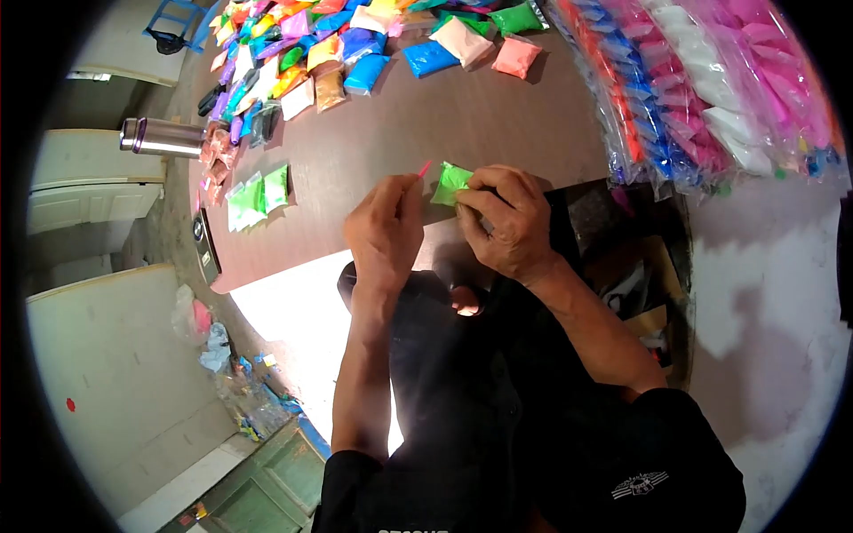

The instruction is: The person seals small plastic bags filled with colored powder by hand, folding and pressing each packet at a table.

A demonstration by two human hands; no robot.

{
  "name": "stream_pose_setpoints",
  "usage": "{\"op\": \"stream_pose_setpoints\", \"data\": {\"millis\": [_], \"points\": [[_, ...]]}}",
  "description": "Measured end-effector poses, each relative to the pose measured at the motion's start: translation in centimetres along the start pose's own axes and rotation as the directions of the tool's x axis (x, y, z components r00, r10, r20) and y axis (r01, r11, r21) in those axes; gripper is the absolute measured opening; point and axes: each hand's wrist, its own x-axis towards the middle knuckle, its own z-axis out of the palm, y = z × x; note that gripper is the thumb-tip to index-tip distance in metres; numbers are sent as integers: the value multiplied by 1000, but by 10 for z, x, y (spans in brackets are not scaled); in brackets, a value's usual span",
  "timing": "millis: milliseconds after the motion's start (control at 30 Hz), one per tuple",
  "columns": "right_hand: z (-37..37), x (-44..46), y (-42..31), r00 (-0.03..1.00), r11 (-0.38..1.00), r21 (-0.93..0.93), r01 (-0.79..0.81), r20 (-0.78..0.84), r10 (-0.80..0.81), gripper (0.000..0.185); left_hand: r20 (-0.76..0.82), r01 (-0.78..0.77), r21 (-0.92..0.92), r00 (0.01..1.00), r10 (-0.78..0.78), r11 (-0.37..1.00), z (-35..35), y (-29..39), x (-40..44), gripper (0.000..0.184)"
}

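Near the table's front edge, my right hand point(508, 218) pinches a small bright green packet point(451, 182) by its right side. My left hand point(386, 226) is closed just to the left of the packet, with a thin pink-red strip point(425, 169) sticking up from its fingertips. A narrow gap separates the strip from the packet. Further left on the brown table point(355, 133) lie several light green packets point(258, 197) side by side.
A big pile of many-coloured packets point(306, 53) covers the table's far left. Long clear bags of red, blue, pink and white packets point(684, 89) lie at right. A steel flask point(164, 137) is at the left edge; an open box point(653, 275) sits below right.
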Motion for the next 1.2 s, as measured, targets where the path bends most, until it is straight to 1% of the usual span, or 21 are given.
{"op": "stream_pose_setpoints", "data": {"millis": [100,200,233,300,433,500,567,600,633,700,733,800,1000,1133,1200], "points": [[-7,3,-6,999,1000,-22,-19,48,20,23,-3,29,-44,1000,-29,999,-3,-1,-4,7],[-9,4,-6,997,1000,-17,-6,73,7,26,-27,8,-91,1000,-10,996,-5,-8,-10,7],[-9,4,-6,997,1000,-18,2,78,-1,26,-35,11,-95,999,-14,995,-6,-8,-12,7],[-9,3,-5,996,1000,-23,1,94,1,24,-20,77,-111,997,-79,991,-8,-6,-15,4],[-14,2,-8,994,999,-36,29,106,-25,22,-35,93,-156,994,-100,983,-14,-3,-20,6],[-19,-2,-11,995,998,48,-46,95,41,20,-31,74,-136,996,-79,988,-18,-4,-26,7],[-23,-7,-15,994,998,34,-52,98,48,21,-28,70,-169,997,-76,983,-17,-3,-35,4],[-23,-7,-16,994,998,25,-63,92,60,21,-23,60,-194,998,-66,979,-16,-3,-37,6],[-24,-7,-18,994,998,23,-55,99,52,21,-31,63,-199,997,-71,978,-14,-3,-40,6],[-26,-6,-22,993,1000,-22,-6,117,9,23,-12,12,-222,1000,-15,975,-9,-3,-42,8],[-27,-7,-22,993,1000,-25,-1,121,4,23,-16,14,-227,1000,-18,974,-7,-1,-42,8],[-27,-9,-22,992,999,-39,13,123,-8,19,-3,12,-182,1000,-13,983,-5,3,-41,9],[-27,-13,-23,992,1000,-24,-6,127,9,17,60,6,-118,998,1,993,-1,9,-35,8],[-26,-14,-22,993,1000,-28,-10,119,13,17,71,-7,-79,997,13,997,0,8,-34,6],[-24,-15,-21,993,1000,-22,-18,113,20,19,57,-48,-18,997,49,999,4,4,-33,5]]}}
